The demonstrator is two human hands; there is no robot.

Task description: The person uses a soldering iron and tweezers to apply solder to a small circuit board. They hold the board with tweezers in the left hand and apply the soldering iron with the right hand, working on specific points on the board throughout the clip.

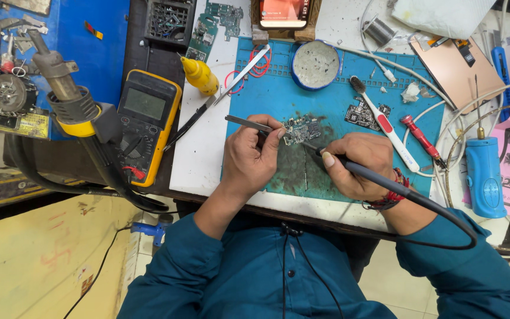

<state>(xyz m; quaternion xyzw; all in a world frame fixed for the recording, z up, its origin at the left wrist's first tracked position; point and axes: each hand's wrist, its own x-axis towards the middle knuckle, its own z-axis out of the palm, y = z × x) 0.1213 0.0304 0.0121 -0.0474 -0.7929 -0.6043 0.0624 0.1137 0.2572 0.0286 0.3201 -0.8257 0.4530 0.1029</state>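
**Two hands at a small circuit board on the blue mat**

Blue work mat [278, 94] covers most of the white bench top [199, 159]; worn dark patch at its near middle. Yellow multimeter [147, 127] lies off the mat to the left, beside a hot-air nozzle [60, 80] on its stand. Blue cylindrical tool [484, 177] stands at far right.

Right hand [355, 168] closed around the black handle of a soldering iron [379, 177], cord trailing off toward the right sleeve; tip points up-left to the small circuit board [301, 129]. Whether the tip touches the board cannot be told.

Left hand [252, 156] pinched shut on metal tweezers [249, 123], their points at the left edge of the same board. Board lies flat at mid-mat, just beyond both hands.

Smaller things: round tin [316, 64] at the mat's top edge, second circuit board [361, 114] to the right, white brush [385, 124] lying across it, red screwdriver [420, 137], yellow squeeze bottle [199, 74].
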